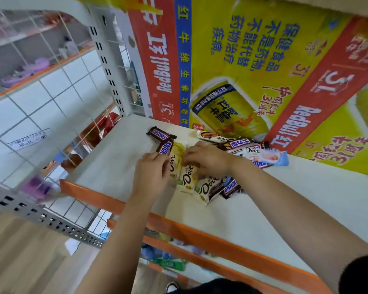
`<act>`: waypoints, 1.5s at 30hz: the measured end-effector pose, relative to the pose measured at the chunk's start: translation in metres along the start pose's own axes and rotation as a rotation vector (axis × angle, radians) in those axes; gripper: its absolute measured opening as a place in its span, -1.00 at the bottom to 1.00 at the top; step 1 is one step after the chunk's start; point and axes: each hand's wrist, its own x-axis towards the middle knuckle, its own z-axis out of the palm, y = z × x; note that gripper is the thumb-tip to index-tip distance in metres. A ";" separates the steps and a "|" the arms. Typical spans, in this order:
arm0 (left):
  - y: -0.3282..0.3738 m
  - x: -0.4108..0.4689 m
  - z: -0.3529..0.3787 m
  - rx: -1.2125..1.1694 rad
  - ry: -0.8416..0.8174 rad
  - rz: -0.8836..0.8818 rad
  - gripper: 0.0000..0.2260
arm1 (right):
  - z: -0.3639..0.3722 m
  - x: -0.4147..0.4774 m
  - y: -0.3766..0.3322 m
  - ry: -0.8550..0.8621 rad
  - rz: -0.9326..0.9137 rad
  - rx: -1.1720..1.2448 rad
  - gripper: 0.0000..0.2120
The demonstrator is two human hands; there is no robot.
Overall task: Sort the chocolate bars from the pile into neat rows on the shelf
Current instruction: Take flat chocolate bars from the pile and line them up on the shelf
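Row: three Dove bars lie side by side near the shelf's front edge, namely the first Dove bar (174, 166), the second Dove bar (187, 177) and the third Dove bar (208, 185). One front Snickers bar (229, 187) touches the third on its right.
Left hand (152, 172): its fingers (164, 163) are curled over the left edge of the first Dove bar and grip it.
Right hand (206, 159): its fingers (189, 161) are bent down over the far end of the second Dove bar and hold it.
Back Snickers pair (163, 141): two bars meet at an angle, and the nearer one touches the far end of the first Dove bar.
Pile (240, 145): the bars overlap just right of the right hand. A white Dove, a Snickers and a pink-and-blue Dove bar (266, 155) can be told apart, but the full count cannot.
Shelf (285, 198): white, with an orange lip (200, 232) along the front.
Backing: a Red Bull carton (263, 71) stands behind the pile.
Left side: a wire grid panel (51, 92).
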 end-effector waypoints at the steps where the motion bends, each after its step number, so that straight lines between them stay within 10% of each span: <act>1: -0.002 0.000 0.000 0.003 0.007 -0.002 -0.90 | 0.000 -0.001 0.000 0.007 -0.003 -0.006 -0.57; 12: 0.007 0.025 0.004 0.187 -0.198 -0.176 -0.61 | -0.012 -0.025 -0.014 0.329 -0.032 0.131 -0.87; 18: 0.040 0.036 -0.001 -0.293 -0.179 -0.309 -0.76 | -0.023 -0.066 -0.015 0.510 0.079 0.272 -0.89; 32: 0.224 0.036 0.070 -0.335 -0.171 0.240 -0.81 | 0.023 -0.290 0.102 0.743 0.730 0.281 -0.94; 45: 0.396 -0.016 0.145 -0.337 -0.258 0.180 -0.84 | 0.038 -0.455 0.227 0.769 1.002 -0.018 -0.88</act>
